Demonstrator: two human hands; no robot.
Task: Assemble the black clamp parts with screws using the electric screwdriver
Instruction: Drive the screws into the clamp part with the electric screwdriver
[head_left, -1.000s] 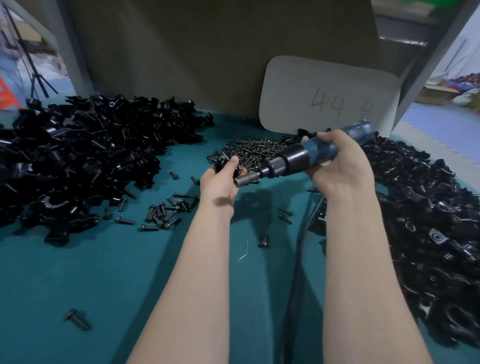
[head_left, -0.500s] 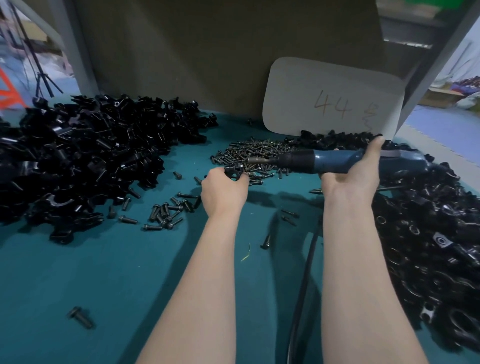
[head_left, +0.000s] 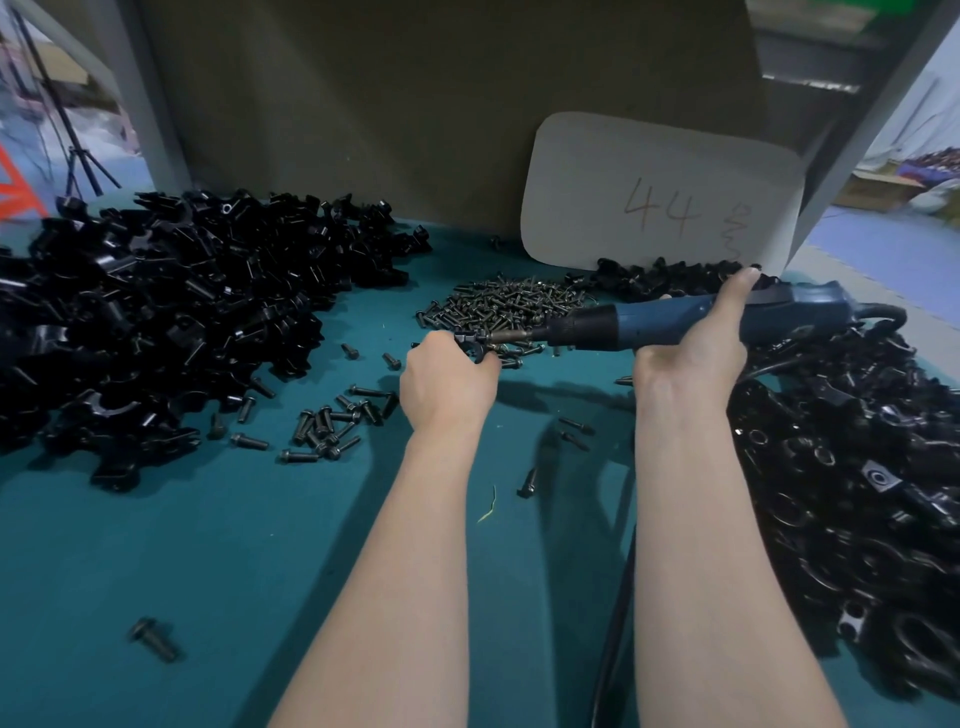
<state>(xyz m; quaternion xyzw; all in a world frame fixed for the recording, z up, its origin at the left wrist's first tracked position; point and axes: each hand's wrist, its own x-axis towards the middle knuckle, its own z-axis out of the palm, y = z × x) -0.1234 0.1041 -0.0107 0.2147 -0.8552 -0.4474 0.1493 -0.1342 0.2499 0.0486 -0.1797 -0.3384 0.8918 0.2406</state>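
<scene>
Head view. Gripped in the left hand (head_left: 447, 379), fingers curled tight round it: a small black clamp part (head_left: 470, 345), glossy and notched at the edge. Mostly hidden by the knuckles, held just above the teal table (head_left: 208, 545) at the near edge of the screw heap (head_left: 511, 304).

Meeting it from the right, lying almost level: the metal bit of the electric screwdriver (head_left: 665, 325), with black collar, blue barrel and dark cable (head_left: 615, 623) trailing back between the forearms. Wrapped round the barrel from below: the right hand (head_left: 691, 353), one digit stretched straight up over the top, the others out of sight behind the tool.

Far left: a big mound of black clamp parts (head_left: 171, 317), shiny, with curved saddles and flat tabs. Right: a second mound (head_left: 852, 467), several pieces showing round holes. Between the left mound and the left hand: loose screws (head_left: 332, 421), dark, with flanged heads. Near the lower left: a lone screw (head_left: 154, 639). At the back, leaning upright: a pale card (head_left: 660, 208) marked "44".
</scene>
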